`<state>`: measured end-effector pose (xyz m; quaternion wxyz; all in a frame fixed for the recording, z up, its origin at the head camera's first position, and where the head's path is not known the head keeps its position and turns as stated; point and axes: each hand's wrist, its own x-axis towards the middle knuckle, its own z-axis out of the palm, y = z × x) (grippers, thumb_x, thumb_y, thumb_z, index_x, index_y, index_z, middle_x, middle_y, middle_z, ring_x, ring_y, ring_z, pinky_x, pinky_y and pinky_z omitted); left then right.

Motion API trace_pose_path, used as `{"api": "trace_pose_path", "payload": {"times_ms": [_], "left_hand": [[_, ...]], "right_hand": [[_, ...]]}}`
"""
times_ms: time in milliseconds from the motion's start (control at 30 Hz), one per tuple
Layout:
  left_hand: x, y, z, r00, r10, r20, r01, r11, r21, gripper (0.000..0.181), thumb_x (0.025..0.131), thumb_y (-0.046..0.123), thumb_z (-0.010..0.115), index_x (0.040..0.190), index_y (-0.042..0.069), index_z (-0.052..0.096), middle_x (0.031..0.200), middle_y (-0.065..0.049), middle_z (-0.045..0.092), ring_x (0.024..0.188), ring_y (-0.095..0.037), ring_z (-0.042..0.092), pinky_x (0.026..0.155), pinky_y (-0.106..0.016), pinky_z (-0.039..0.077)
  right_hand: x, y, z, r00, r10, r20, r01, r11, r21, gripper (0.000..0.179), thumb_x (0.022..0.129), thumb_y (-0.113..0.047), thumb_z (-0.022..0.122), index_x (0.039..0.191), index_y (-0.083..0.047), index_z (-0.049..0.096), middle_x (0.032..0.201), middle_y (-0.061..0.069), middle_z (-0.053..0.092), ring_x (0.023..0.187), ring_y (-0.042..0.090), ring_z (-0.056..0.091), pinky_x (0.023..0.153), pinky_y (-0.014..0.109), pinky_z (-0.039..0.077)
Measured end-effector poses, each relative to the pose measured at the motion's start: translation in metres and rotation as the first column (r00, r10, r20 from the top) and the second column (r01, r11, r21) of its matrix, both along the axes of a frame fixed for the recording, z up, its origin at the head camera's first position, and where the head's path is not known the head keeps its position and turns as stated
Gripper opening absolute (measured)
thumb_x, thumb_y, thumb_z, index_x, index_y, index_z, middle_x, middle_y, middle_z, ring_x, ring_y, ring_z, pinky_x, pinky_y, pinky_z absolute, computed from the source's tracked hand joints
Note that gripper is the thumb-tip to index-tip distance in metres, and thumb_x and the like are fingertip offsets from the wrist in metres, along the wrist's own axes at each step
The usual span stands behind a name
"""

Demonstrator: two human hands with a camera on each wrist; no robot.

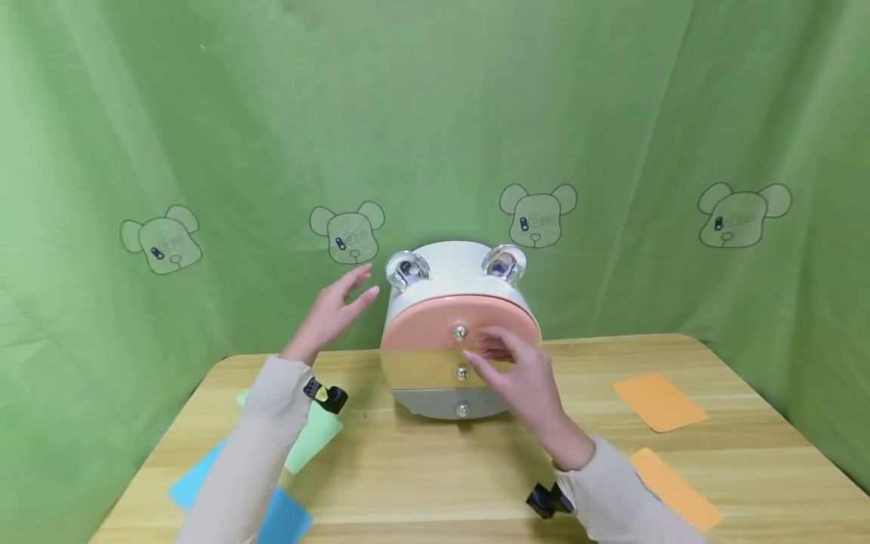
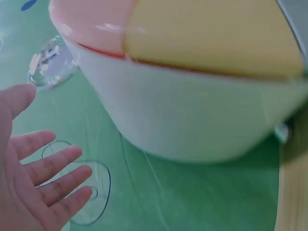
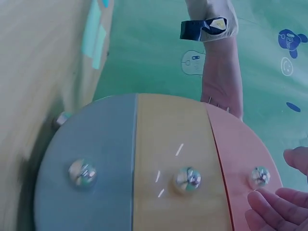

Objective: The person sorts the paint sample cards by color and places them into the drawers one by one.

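A rounded white drawer box [image 1: 451,266] with two shiny silver ears stands at the back of the table. Its front holds a pink drawer [image 1: 421,321], a yellow drawer [image 1: 418,369] and a grey drawer [image 1: 424,403], each with a round silver knob. My left hand [image 1: 333,311] is raised beside the box's left side, fingers spread and nothing in them; the left wrist view shows its palm [image 2: 33,178] facing the white wall. In front of the upper drawers hovers my right hand [image 1: 519,370], fingers loosely bent near the pink drawer's knob [image 3: 260,176].
Two orange cards [image 1: 661,402] lie on the right of the wooden table [image 1: 435,476]. On the left are green paper [image 1: 316,438] and blue paper [image 1: 285,517], partly under my left forearm. A green curtain [image 1: 435,121] with printed bear heads hangs behind.
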<state>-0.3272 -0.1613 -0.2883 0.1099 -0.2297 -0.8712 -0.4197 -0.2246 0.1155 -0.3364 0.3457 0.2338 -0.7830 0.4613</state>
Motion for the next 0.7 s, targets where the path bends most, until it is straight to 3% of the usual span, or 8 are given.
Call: {"api": "trace_pose_path", "payload": {"times_ms": [133, 233, 333, 467, 567, 700], "left_hand": [[-0.004, 0.010, 0.006, 0.997, -0.078, 0.025, 0.074, 0.988, 0.134, 0.052, 0.096, 0.033, 0.052, 0.141, 0.010, 0.040, 0.135, -0.016, 0.051, 0.121, -0.031, 0.049, 0.102, -0.046, 0.041], [-0.006, 0.016, 0.008, 0.991, -0.122, 0.056, 0.108, 0.973, 0.203, 0.049, 0.096, 0.027, 0.053, 0.138, 0.004, 0.042, 0.131, -0.018, 0.053, 0.120, -0.030, 0.050, 0.103, -0.044, 0.040], [-0.008, 0.022, 0.010, 0.986, -0.146, 0.082, 0.118, 0.953, 0.278, 0.046, 0.096, 0.023, 0.053, 0.135, 0.001, 0.044, 0.128, -0.020, 0.055, 0.118, -0.032, 0.052, 0.103, -0.044, 0.040], [-0.010, 0.028, 0.013, 0.979, -0.164, 0.122, 0.112, 0.929, 0.351, 0.040, 0.096, 0.019, 0.053, 0.131, 0.001, 0.048, 0.121, -0.019, 0.058, 0.110, -0.030, 0.056, 0.101, -0.046, 0.041], [-0.012, 0.032, 0.013, 0.973, -0.170, 0.157, 0.103, 0.926, 0.362, 0.035, 0.095, 0.019, 0.054, 0.126, 0.001, 0.052, 0.116, -0.016, 0.060, 0.103, -0.023, 0.057, 0.098, -0.045, 0.044], [-0.016, 0.037, 0.011, 0.970, -0.161, 0.182, 0.082, 0.922, 0.379, 0.028, 0.094, 0.019, 0.056, 0.115, 0.001, 0.056, 0.105, -0.008, 0.062, 0.094, -0.015, 0.057, 0.092, -0.040, 0.048]], "right_hand": [[-0.007, -0.014, 0.002, 0.999, 0.038, 0.023, -0.036, 0.996, -0.083, 0.027, 0.076, -0.004, 0.077, 0.100, 0.000, 0.065, 0.090, 0.010, 0.070, 0.078, 0.020, 0.068, 0.070, 0.024, 0.057], [-0.010, -0.024, 0.001, 0.997, 0.033, 0.072, -0.022, 0.988, -0.155, 0.028, 0.076, -0.003, 0.077, 0.101, 0.001, 0.064, 0.092, 0.011, 0.070, 0.078, 0.021, 0.069, 0.069, 0.022, 0.056], [-0.008, -0.033, 0.002, 0.992, 0.018, 0.121, 0.013, 0.970, -0.244, 0.028, 0.076, 0.000, 0.075, 0.101, 0.005, 0.062, 0.092, 0.016, 0.070, 0.079, 0.022, 0.069, 0.069, 0.022, 0.056], [-0.006, -0.043, 0.003, 0.988, 0.013, 0.153, 0.044, 0.931, -0.362, 0.027, 0.077, 0.004, 0.073, 0.099, 0.011, 0.058, 0.089, 0.022, 0.069, 0.075, 0.014, 0.068, 0.066, 0.022, 0.056], [-0.013, -0.046, -0.007, 0.988, -0.005, 0.155, 0.069, 0.909, -0.411, 0.028, 0.077, 0.001, 0.075, 0.097, 0.009, 0.057, 0.085, 0.020, 0.068, 0.069, 0.005, 0.065, 0.062, 0.021, 0.056], [-0.024, -0.048, -0.018, 0.990, -0.036, 0.138, 0.093, 0.897, -0.432, 0.030, 0.077, -0.006, 0.077, 0.096, 0.005, 0.056, 0.084, 0.016, 0.068, 0.068, 0.004, 0.063, 0.060, 0.020, 0.055]]}}
